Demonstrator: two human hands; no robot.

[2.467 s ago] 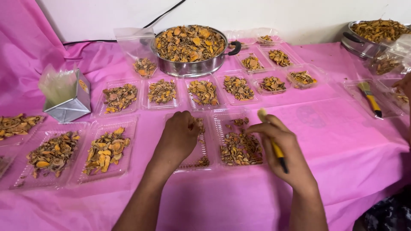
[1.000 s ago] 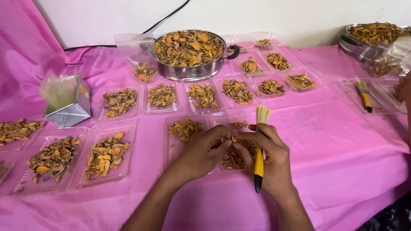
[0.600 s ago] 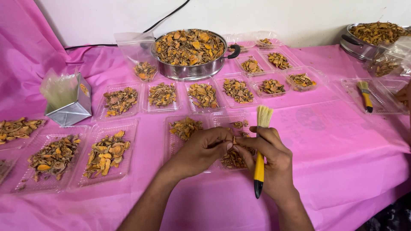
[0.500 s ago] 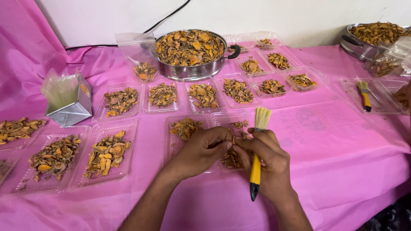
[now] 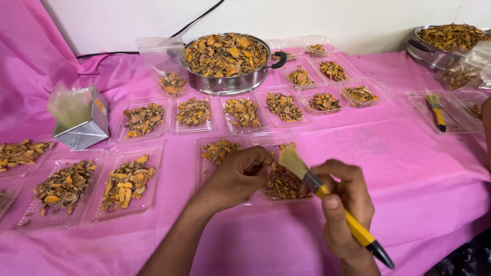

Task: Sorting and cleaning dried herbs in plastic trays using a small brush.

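Yellow-handled brush [image 5: 335, 204] gripped in right hand [image 5: 345, 204]; left hand [image 5: 238, 176] pinches tray [image 5: 281, 181] edge.

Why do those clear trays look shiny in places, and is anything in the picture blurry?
Head view: soft, even light; pale glare on the clear trays and the steel pan; only faint shadows under the left hand and the right hand; the brush bristles look slightly soft, the rest sharp.

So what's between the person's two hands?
In the head view, the pale bristles of the yellow-handled brush and a clear plastic tray of dried orange-brown pieces lie between left hand and right hand.
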